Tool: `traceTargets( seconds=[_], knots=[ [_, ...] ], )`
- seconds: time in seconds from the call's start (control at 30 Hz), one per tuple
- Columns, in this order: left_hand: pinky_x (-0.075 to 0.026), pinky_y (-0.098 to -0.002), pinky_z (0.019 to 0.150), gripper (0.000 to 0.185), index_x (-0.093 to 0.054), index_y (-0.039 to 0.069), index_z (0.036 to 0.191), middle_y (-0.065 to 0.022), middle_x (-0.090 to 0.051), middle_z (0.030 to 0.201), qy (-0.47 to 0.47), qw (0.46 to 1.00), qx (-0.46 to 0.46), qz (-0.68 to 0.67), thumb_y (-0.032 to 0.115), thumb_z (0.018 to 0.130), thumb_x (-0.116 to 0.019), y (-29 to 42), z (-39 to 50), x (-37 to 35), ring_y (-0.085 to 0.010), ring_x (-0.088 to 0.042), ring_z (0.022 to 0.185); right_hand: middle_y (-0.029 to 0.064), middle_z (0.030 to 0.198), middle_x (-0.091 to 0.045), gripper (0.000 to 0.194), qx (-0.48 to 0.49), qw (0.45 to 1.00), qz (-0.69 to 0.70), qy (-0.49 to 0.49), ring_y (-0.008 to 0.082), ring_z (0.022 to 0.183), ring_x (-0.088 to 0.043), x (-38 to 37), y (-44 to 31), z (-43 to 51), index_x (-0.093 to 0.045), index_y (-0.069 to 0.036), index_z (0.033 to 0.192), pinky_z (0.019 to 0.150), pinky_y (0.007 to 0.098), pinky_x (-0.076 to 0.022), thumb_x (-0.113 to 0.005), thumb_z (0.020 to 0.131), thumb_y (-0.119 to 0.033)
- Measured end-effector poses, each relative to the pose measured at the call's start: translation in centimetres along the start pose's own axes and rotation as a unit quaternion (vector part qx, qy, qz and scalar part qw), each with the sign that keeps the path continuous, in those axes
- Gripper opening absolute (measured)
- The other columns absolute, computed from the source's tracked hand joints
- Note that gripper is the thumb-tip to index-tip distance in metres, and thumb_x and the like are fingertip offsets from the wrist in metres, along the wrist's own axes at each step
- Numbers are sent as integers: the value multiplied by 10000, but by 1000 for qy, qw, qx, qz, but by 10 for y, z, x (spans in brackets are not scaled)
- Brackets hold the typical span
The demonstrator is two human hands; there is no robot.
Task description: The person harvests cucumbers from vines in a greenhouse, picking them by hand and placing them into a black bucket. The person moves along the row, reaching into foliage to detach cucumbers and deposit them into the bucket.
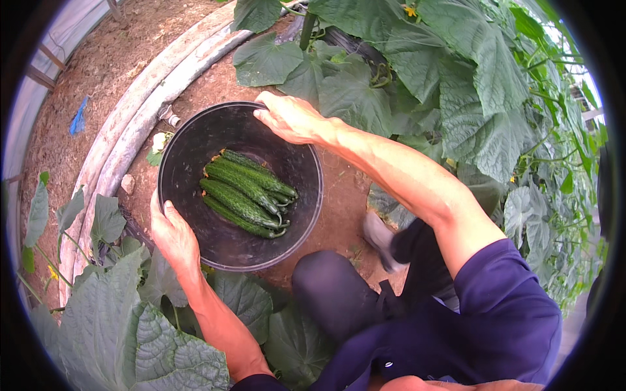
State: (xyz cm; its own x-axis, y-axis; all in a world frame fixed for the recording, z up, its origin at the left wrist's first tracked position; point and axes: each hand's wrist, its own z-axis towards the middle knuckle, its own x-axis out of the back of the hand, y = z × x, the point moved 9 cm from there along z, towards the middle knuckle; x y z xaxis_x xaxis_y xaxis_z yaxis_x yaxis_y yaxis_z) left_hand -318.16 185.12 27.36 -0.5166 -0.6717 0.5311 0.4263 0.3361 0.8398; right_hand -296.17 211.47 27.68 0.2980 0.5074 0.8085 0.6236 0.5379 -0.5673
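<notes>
A round black bucket (239,254) is gripped by its rim from two sides. My left hand (176,237) holds the rim at the lower left, thumb on the inner side. At the top right of the rim, my right hand (288,117) is closed over the edge. Several green bumpy cucumbers (244,188) lie side by side at the bottom of the bucket, some with dried orange blossoms at their ends. Whether the bucket rests on the ground cannot be told.
Large cucumber leaves (357,93) crowd the top and right; more leaves (107,322) rise at the lower left. A pale hose-like tube (146,117) curves past a small fitting (169,116). Blue plastic scrap (78,117) lies on the soil. My bent knee (332,288) is near the bucket.
</notes>
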Motion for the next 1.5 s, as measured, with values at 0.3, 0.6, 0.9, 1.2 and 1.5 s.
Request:
traceTargets(
  seconds=[0.3, 0.6, 0.9, 1.2, 1.5],
  knots=[
    [-529, -423, 1007, 370, -604, -13, 1493, -221, -766, 1241, 14, 998, 22, 49, 120, 1161, -509, 7, -7, 2, -292, -724, 1075, 253, 1198, -727, 547, 121, 991, -49, 18, 426, 1180, -702, 86, 29, 123, -666, -33, 1320, 1030, 540, -571, -496, 1129, -515],
    [-526, -429, 1033, 378, -606, -32, 1487, -258, -745, 1281, 28, 996, 37, 73, 78, 1133, -538, 9, -5, 3, -338, -722, 1133, 325, 1478, -569, 539, -205, 911, -263, 243, 452, 1180, -670, 274, 169, 143, -558, 55, 1405, 1060, 534, -544, -506, 1018, -317],
    [-524, -424, 1067, 370, -631, -30, 1465, -236, -744, 1321, 41, 995, 79, 48, 56, 1116, -548, 10, -3, 2, -333, -721, 1190, 193, 1194, -598, 321, -242, 758, 489, 356, 296, 868, -543, 276, 293, 210, -597, 13, 1267, 848, 445, -489, -461, 1070, -201],
    [-539, -432, 1051, 339, -672, -3, 1404, -232, -755, 1271, 71, 993, 68, 65, 114, 1098, -588, 7, -5, 7, -381, -732, 1182, 61, 909, -627, 227, -198, 725, 573, 327, 140, 557, -415, 288, 343, 308, -636, -29, 1129, 635, 356, -435, -416, 1123, -85],
    [-557, -476, 1019, 330, -685, 26, 1383, -252, -748, 1257, 75, 991, 78, 80, 147, 1091, -590, 7, -4, 5, -436, -718, 1183, -14, 710, -500, 311, -207, 736, 553, 331, 132, 493, -388, 291, 358, 336, -582, -117, 945, 696, 446, -502, -468, 1181, -285]
  ],
)
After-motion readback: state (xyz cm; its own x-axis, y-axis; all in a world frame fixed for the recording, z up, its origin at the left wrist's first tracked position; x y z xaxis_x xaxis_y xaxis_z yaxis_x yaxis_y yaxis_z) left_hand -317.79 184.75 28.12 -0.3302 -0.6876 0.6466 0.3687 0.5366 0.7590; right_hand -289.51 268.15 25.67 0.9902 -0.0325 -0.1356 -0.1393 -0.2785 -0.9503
